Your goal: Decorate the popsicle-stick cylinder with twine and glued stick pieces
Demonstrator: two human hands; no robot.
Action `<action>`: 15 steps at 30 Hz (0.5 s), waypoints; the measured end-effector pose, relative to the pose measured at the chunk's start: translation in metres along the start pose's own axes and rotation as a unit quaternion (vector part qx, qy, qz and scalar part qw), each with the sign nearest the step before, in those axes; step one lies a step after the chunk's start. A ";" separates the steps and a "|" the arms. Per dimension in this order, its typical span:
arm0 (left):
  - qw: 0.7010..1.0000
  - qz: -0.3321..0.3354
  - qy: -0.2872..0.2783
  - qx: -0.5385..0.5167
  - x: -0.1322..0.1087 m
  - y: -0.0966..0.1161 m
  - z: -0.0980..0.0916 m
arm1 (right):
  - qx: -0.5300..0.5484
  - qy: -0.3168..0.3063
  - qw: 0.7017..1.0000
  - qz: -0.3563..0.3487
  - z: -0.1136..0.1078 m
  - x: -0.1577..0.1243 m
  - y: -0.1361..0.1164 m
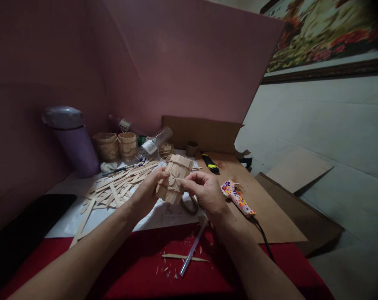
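My left hand [148, 188] is closed around the side of a small pot [181, 163] covered in upright craft sticks, held tilted above the table. Twine circles the pot near its top and bottom, and a flower [173, 178] of thin wooden petals sits on its front. With thumb and forefinger, my right hand [205, 191] pinches a small wooden petal at the flower's right side. Partly hidden behind the pot and my right hand is a roll of tape [193, 207]. A clear glue stick [192, 252] and a pointed wood strip [185, 257] lie below among wood shavings.
Loose craft sticks [120, 185] are heaped on white paper at left. Behind stand two stick-covered pots [127, 145], a purple tumbler [74, 143] and plastic bottles [156, 141]. A flowered glue gun [239, 199], its cord trailing forward, and a utility knife [209, 162] lie on cardboard [270, 216] at right.
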State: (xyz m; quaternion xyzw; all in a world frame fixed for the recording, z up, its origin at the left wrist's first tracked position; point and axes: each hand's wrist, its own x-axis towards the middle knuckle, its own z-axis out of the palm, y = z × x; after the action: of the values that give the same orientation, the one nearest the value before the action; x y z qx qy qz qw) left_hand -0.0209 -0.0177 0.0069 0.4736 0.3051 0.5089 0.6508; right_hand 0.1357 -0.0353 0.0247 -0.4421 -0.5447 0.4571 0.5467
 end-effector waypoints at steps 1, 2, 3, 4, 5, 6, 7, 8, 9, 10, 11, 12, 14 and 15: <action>1.000 0.002 0.007 0.008 0.000 0.000 0.001 | -0.003 0.000 1.000 0.002 0.000 0.000 0.000; 1.000 0.005 0.013 0.015 -0.001 0.000 0.002 | -0.004 0.001 1.000 0.003 0.000 -0.001 0.000; 1.000 0.007 0.017 0.020 -0.002 0.001 0.003 | -0.004 0.003 1.000 0.004 0.000 -0.001 0.000; 1.000 0.010 0.018 0.022 -0.002 0.001 0.004 | -0.004 0.005 1.000 0.005 0.000 -0.002 0.000; 1.000 0.015 0.014 0.023 -0.003 0.002 0.006 | -0.004 0.006 1.000 0.005 0.000 -0.002 0.000; 1.000 0.017 0.009 0.024 -0.003 0.002 0.007 | -0.004 0.006 1.000 0.005 0.000 -0.002 0.000; 0.999 0.018 0.006 0.028 -0.003 0.002 0.008 | -0.005 0.007 1.000 0.003 0.000 -0.002 0.000; 0.999 0.018 0.009 0.033 -0.002 0.001 0.008 | -0.007 0.008 1.000 0.000 0.000 -0.002 0.001; 0.999 0.018 0.017 0.039 -0.001 0.000 0.008 | -0.010 0.009 1.000 -0.004 0.000 -0.002 0.001; 0.998 0.018 0.029 0.045 0.000 -0.001 0.007 | -0.015 0.008 1.000 -0.010 0.000 -0.002 0.002; 0.998 0.019 0.045 0.049 0.002 -0.003 0.006 | -0.022 0.006 1.000 -0.015 0.001 -0.002 0.002; 0.997 0.018 0.057 0.051 0.003 -0.004 0.005 | -0.029 0.004 0.999 -0.021 0.001 -0.002 0.003; 0.996 0.012 0.069 0.049 0.005 -0.006 0.004 | -0.044 -0.003 0.999 -0.029 0.002 -0.002 0.004; 0.997 0.006 0.069 0.045 0.006 -0.006 0.003 | -0.048 -0.004 0.998 -0.032 0.002 -0.003 0.005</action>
State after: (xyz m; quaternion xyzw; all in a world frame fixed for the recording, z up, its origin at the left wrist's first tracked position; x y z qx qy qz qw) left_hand -0.0139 -0.0135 0.0026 0.4682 0.3693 0.5297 0.6032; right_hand 0.1332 -0.0372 0.0194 -0.4481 -0.5820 0.4147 0.5371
